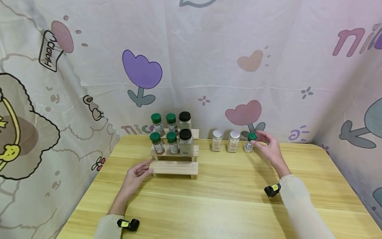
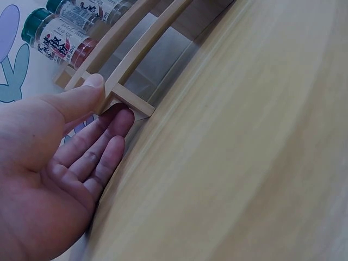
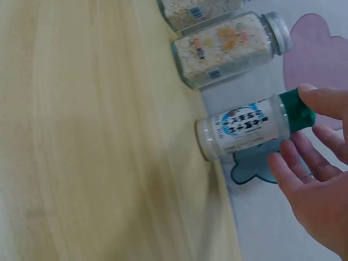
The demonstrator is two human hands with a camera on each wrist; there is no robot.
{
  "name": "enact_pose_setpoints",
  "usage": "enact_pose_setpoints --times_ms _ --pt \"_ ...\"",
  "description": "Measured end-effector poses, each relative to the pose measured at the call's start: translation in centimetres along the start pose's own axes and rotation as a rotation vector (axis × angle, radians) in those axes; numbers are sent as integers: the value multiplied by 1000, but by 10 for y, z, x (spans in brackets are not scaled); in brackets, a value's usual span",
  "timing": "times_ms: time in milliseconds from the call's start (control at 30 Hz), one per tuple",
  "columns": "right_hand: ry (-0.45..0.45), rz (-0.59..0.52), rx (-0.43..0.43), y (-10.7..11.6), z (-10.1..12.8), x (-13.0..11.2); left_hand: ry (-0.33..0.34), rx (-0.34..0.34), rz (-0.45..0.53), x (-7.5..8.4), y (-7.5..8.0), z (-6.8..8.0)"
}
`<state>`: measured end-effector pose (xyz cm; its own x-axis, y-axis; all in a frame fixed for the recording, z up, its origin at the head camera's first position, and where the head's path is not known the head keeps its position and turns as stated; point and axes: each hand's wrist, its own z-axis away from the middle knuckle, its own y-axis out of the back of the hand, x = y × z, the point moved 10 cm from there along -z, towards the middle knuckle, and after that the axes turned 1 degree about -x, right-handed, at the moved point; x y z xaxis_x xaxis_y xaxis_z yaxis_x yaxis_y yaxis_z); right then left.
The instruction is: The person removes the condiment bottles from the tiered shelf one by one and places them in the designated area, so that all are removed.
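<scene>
Four green-capped jars (image 1: 157,143), two black-capped (image 1: 185,142) on rack (image 1: 174,167); right hand (image 1: 270,148) fingers loosely open beside fifth (image 1: 250,142).

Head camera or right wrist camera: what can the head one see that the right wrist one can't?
Only the head view shows the wooden rack with its six jars, the left hand touching the rack's end, and the patterned cloth behind.

Only the right wrist view shows the blue and white label on the green-capped jar and the grainy fill of the nearest silver-capped jar.

Both show the right hand with a fingertip on that jar's green cap, the silver-capped jars beside it, and the wooden table.
</scene>
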<state>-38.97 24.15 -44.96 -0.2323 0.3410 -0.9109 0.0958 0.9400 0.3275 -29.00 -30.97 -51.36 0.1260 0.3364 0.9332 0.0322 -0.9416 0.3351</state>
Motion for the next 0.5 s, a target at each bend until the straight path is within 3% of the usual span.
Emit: enact_pose_setpoints --times_ms 500 --pt "61 -65 136 18 21 -27 5 0 14 0 1 0"
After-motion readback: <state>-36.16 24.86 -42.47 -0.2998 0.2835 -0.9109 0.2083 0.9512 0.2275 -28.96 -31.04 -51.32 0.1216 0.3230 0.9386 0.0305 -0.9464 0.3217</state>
